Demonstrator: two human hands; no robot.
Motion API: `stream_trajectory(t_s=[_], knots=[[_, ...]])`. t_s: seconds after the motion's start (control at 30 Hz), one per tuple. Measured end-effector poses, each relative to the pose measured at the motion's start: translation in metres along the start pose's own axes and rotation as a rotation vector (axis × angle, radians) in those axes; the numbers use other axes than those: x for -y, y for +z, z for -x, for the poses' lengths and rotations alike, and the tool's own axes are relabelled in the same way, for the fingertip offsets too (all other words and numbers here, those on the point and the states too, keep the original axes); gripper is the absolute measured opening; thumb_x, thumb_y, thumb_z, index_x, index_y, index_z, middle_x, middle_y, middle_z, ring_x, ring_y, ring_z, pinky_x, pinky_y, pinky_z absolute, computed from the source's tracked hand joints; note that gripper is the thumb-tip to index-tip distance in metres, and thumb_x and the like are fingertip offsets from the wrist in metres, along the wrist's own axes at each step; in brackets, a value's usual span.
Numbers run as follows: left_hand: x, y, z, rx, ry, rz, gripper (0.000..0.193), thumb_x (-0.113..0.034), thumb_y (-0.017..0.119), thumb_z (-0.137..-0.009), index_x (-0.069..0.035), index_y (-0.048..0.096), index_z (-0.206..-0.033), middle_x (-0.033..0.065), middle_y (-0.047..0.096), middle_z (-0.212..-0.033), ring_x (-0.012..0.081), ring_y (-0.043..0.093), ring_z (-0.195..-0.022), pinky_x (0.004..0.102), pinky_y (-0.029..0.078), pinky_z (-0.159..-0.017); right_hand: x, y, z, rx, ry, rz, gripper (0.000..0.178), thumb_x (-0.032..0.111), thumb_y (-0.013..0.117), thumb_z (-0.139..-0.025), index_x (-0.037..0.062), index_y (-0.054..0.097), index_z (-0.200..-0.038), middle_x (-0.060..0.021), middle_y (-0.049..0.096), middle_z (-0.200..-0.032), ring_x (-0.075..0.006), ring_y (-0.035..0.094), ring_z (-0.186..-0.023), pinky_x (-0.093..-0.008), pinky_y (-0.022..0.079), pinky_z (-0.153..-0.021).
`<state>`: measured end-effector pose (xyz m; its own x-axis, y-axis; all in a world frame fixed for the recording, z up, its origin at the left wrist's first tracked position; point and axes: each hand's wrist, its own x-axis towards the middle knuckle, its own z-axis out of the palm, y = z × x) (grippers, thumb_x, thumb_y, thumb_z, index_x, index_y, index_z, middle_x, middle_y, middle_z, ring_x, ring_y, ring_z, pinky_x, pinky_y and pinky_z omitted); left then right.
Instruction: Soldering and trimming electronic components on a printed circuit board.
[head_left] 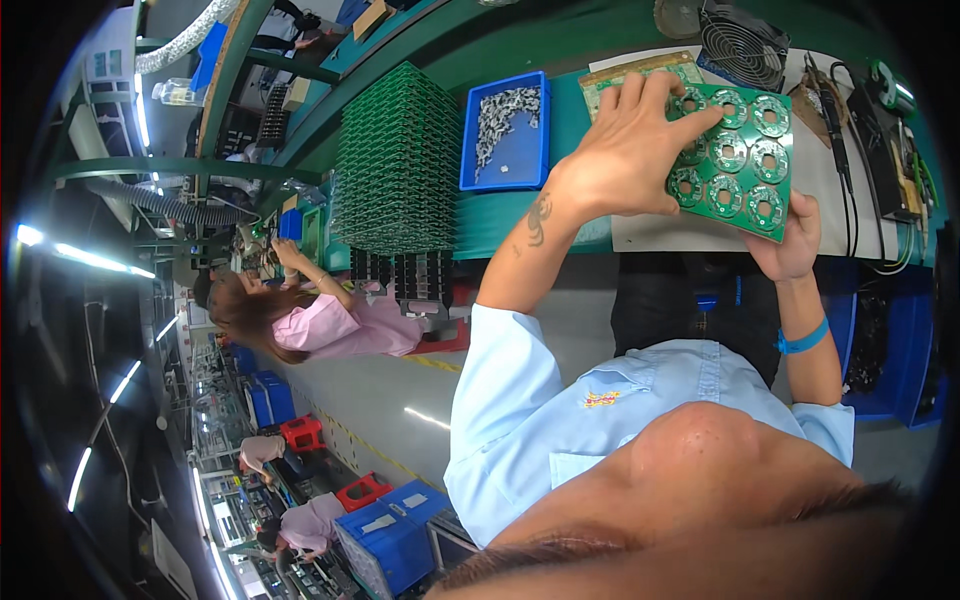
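Observation:
A green panel of several round circuit boards is held tilted above the pale mat on the bench. My left hand lies over its left side. The index finger reaches across a round board, and the thumb sits at the lower left edge. From below, my right hand grips the panel's lower right corner; its fingers are partly hidden behind the panel. Beyond my left hand, another panel, yellowish-green, rests on the mat and is partly covered.
Left of my arm stands a blue tray of small whitish parts, beside a tall stack of green boards. A black fan with a round grille stands behind. Pen-like cabled tools are at right. A co-worker in pink sits further left.

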<state>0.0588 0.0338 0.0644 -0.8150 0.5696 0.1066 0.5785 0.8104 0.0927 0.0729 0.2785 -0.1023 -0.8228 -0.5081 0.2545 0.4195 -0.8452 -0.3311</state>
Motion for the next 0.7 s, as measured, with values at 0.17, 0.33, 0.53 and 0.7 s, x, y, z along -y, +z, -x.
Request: stream_trajectory(t_s=[0.17, 0.33, 0.53, 0.7], knots=[[0.003, -0.003, -0.020, 0.038, 0.070, -0.142, 0.108, -0.020, 0.099, -0.051, -0.027, 0.058, -0.150, 0.0117, 0.049, -0.132, 0.0314, 0.046, -0.112, 0.0428, 0.041, -0.099, -0.005, -0.020, 0.000, -0.028, -0.065, 0.015, 0.061, 0.030, 0.047, -0.098, 0.0031, 0.047, -0.153, -0.0166, 0.061, -0.146, -0.0314, 0.061, -0.127, -0.0481, 0.045, -0.111], [0.002, -0.007, -0.036, 0.088, 0.067, -0.180, 0.100, -0.011, 0.095, -0.056, -0.030, 0.060, -0.148, 0.0087, 0.052, -0.131, 0.0287, 0.048, -0.110, 0.0416, 0.041, -0.097, -0.006, -0.024, -0.007, 0.021, -0.091, -0.014, 0.068, 0.027, 0.050, -0.093, 0.0045, 0.043, -0.157, -0.0170, 0.057, -0.151, -0.0331, 0.056, -0.134, -0.0498, 0.043, -0.114], [0.011, 0.006, -0.047, 0.061, 0.104, -0.294, 0.093, -0.004, 0.090, -0.062, -0.033, 0.062, -0.146, 0.0071, 0.055, -0.129, 0.0278, 0.049, -0.108, 0.0409, 0.041, -0.095, -0.012, -0.014, -0.017, 0.018, -0.083, 0.017, 0.075, 0.024, 0.052, -0.087, 0.0076, 0.040, -0.159, -0.0162, 0.052, -0.156, -0.0340, 0.051, -0.140, -0.0525, 0.039, -0.118], [0.017, 0.012, -0.050, 0.093, 0.096, -0.278, 0.085, 0.001, 0.082, -0.070, -0.035, 0.063, -0.145, 0.0072, 0.057, -0.126, 0.0278, 0.050, -0.106, 0.0411, 0.041, -0.095, -0.018, -0.018, -0.019, -0.037, -0.054, 0.025, 0.075, 0.021, 0.051, -0.086, 0.0105, 0.040, -0.160, -0.0157, 0.050, -0.158, -0.0345, 0.048, -0.144, -0.0559, 0.035, -0.121]])
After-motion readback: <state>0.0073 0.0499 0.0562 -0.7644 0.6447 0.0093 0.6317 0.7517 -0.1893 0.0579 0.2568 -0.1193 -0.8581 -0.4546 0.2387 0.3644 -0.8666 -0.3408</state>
